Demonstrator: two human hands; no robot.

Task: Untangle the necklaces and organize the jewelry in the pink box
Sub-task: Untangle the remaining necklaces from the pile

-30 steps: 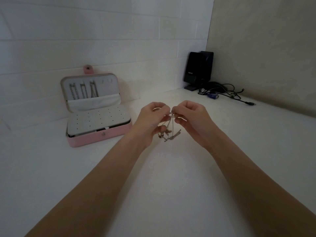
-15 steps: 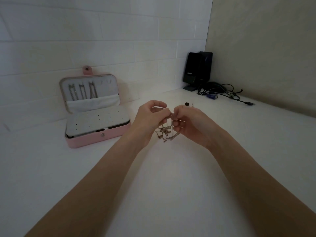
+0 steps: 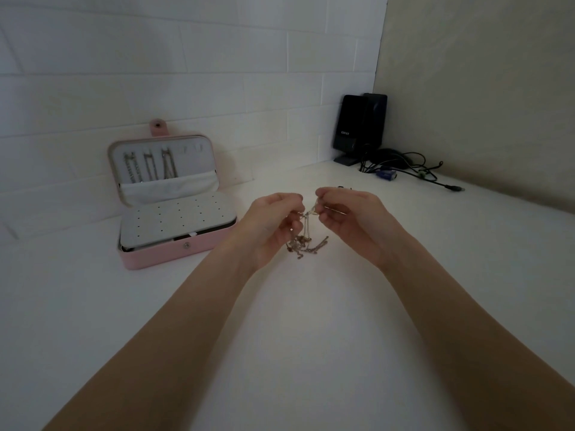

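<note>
Above white table (image 3: pixel 280 353), both hands pinching tangled necklaces (image 3: pixel 306 244)

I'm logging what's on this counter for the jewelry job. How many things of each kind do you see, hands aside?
Pink jewelry box, open: 1
Chains hung in its lid: 3
Tangled necklace bunch, pinched by the left hand and the right hand; strands too knotted to count: 1
Black speakers: 2
Cable clutter: 1
Total: 8
</note>
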